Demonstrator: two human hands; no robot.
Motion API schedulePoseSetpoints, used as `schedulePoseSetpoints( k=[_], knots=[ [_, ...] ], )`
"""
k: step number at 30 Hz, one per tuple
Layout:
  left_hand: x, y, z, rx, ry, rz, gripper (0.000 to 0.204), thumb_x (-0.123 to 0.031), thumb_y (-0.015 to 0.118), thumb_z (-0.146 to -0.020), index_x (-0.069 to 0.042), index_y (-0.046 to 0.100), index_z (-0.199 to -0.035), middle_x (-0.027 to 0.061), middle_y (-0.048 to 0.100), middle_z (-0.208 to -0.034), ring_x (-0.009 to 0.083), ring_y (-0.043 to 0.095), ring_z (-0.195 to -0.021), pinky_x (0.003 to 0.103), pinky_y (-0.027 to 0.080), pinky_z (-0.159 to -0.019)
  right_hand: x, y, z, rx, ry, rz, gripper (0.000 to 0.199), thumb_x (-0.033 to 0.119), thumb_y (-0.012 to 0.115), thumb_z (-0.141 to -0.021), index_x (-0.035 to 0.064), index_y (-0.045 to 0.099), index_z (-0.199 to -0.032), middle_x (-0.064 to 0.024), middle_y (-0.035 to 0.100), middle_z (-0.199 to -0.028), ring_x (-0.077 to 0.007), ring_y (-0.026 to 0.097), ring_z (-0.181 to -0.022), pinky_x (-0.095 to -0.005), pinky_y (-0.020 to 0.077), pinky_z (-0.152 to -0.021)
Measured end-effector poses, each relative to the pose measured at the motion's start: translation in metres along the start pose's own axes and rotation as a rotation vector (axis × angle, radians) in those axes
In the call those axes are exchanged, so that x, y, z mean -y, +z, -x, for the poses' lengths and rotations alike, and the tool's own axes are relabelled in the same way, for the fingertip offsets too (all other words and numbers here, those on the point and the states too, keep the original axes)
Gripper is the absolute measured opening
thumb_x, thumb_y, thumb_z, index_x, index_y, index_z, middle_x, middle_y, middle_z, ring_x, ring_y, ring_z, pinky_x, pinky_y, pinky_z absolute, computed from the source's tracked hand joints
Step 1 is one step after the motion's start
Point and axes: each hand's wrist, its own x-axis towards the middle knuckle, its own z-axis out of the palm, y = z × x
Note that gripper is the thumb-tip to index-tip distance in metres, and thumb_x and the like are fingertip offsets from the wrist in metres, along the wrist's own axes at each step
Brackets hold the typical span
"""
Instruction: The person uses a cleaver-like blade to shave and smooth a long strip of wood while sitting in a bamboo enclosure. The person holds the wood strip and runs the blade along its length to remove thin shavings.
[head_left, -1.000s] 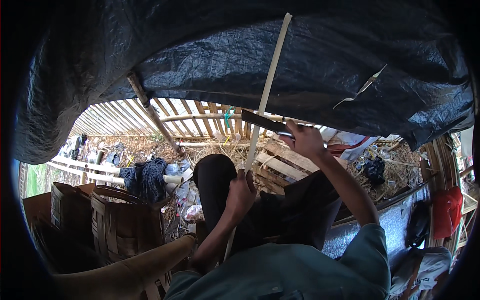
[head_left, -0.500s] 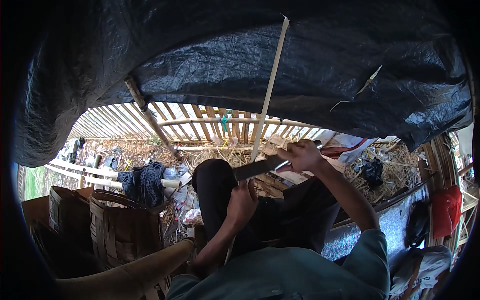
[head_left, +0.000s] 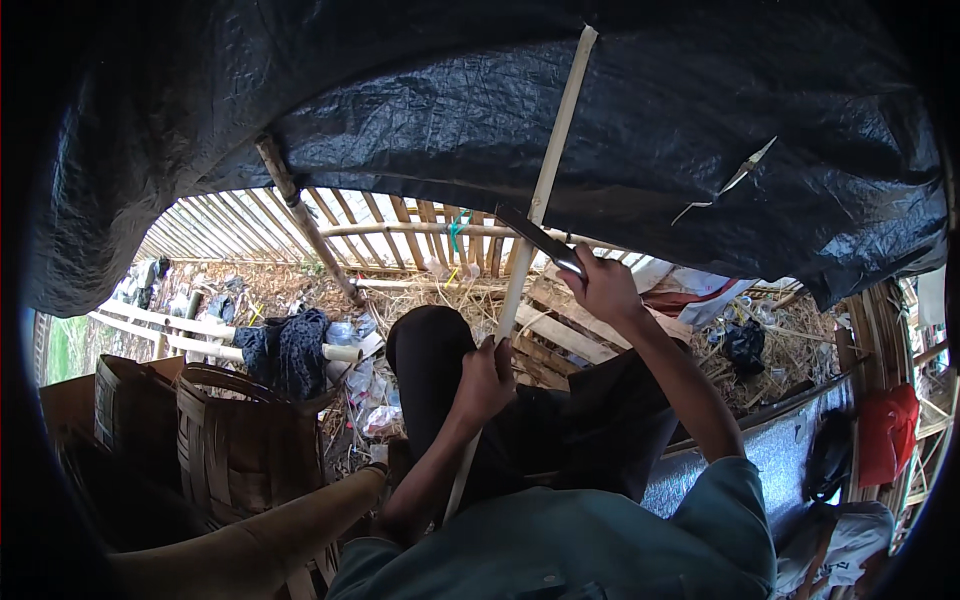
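Note:
A long, pale strip, apparently bamboo (head_left: 555, 150), slants up in front of me, its tail passing below my left hand toward my body. My left hand (head_left: 486, 380) is closed around it beside my left knee. In my right hand (head_left: 607, 283) is a broad dark-bladed knife (head_left: 540, 240), gripped by the handle. Its blade lies across the strip, well above my left hand. The handle is mostly hidden by my fingers.
Woven baskets (head_left: 240, 430) stand at left, near a thick bamboo pole (head_left: 270, 530). Black plastic sheeting (head_left: 420, 130) hangs ahead, over a slatted bamboo fence (head_left: 385, 235). Dark cloth (head_left: 285, 355) drapes over poles. Straw and litter cover the ground. A red bag (head_left: 888, 430) hangs at right.
The knife has moved up and away along the strip, from just above my left hand, with its blade now angled differently. My left hand keeps its hold, slightly lower.

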Motion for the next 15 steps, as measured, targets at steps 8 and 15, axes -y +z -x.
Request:
schedulePoseSetpoints(
  k=[8, 15],
  knots=[
    [-0.009, 0.001, 0.005, -0.021, -0.034, -0.039, 0.022, -0.011, 0.045, -0.09, 0.009, 0.051, -0.083, 0.0265, 0.053, -0.056, 0.0424, 0.056, -0.056, 0.044, 0.042, -0.045, -0.018, -0.025, -0.024, -0.099, -0.08, 0.2, 0.038, 0.046, 0.059, -0.079, 0.0113, 0.054, -0.094, -0.0086, 0.055, -0.052, -0.0303, 0.058, -0.046, -0.0378, 0.0475, -0.043],
    [0.015, 0.006, 0.001, -0.243, 0.42, -0.107, 0.021, -0.011, 0.046, -0.089, 0.008, 0.05, -0.081, 0.0254, 0.053, -0.055, 0.0423, 0.056, -0.055, 0.044, 0.041, -0.044, 0.016, -0.015, -0.001, 0.248, -0.464, 0.218, 0.049, 0.057, 0.06, -0.071, 0.0145, 0.057, -0.095, -0.0054, 0.058, -0.067, -0.0256, 0.062, -0.065, -0.0399, 0.049, -0.064]
  ],
)
